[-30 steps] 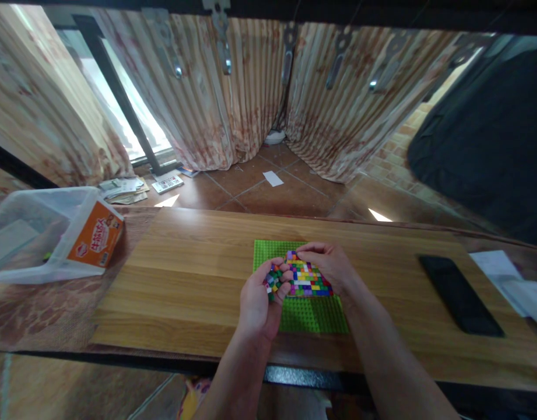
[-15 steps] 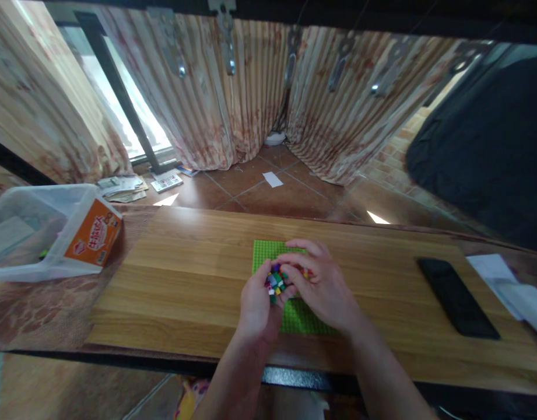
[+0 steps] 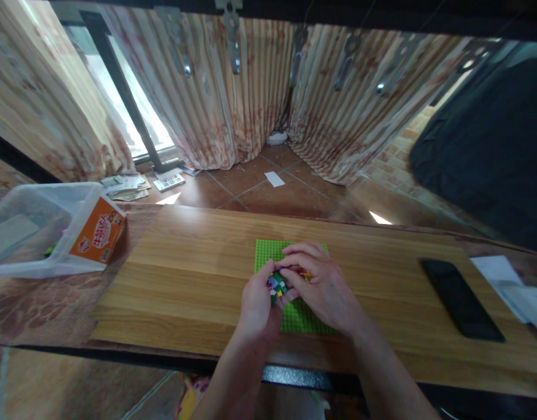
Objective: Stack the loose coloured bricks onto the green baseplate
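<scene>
Several small multicoloured building bricks (image 3: 277, 286) lie cupped in my left hand (image 3: 256, 300), whose fingers curl beneath them. My right hand (image 3: 323, 286) reaches over from the right, its thumb and fingertips among the bricks at the pile's edge. A few orange and yellow pieces show between its fingers; whether it pinches a single brick is hidden. Under both hands lies a green studded baseplate (image 3: 268, 251), flat on the wooden board and partly covered by the hands.
A clear plastic bin (image 3: 36, 268) with an orange label stands at the left. On the right of the wooden board (image 3: 172, 280) lies a black phone-like slab (image 3: 463, 300), beside white papers (image 3: 499, 280). Metal clips (image 3: 236, 55) hang from a dark bar along the top.
The fingers of my right hand have shifted slightly over the bricks and drawn a little closer together. My left hand keeps its cupped hold. The view has tilted very slightly.
</scene>
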A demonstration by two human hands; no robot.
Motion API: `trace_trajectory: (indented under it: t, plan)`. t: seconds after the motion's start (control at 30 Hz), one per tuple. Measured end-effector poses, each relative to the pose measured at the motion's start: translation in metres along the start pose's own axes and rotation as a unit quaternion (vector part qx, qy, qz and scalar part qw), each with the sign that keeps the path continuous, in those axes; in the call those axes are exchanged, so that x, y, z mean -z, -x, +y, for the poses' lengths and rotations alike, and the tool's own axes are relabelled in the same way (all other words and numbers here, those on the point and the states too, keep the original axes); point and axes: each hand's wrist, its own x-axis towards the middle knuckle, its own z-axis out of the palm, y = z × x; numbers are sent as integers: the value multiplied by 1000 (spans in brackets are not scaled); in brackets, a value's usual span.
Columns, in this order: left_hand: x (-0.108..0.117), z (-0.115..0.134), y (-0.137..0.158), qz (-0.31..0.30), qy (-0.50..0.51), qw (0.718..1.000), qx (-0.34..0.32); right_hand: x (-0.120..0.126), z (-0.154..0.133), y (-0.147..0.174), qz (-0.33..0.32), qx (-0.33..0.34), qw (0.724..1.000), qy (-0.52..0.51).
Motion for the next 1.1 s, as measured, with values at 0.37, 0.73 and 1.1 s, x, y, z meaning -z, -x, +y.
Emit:
trace_trajectory:
  t: [0.37,0.73,1.1]
  plan:
    - [9,2,0,-141,-32,989,22,-3,12,4,68,-65,986,-135]
    - [9,1,-1,-143,-97,985,3,16,19,5,21,-24,994,-102]
    - [11,1,-4,-99,-84,991,-22,1,62,6,140,-200,943,-226]
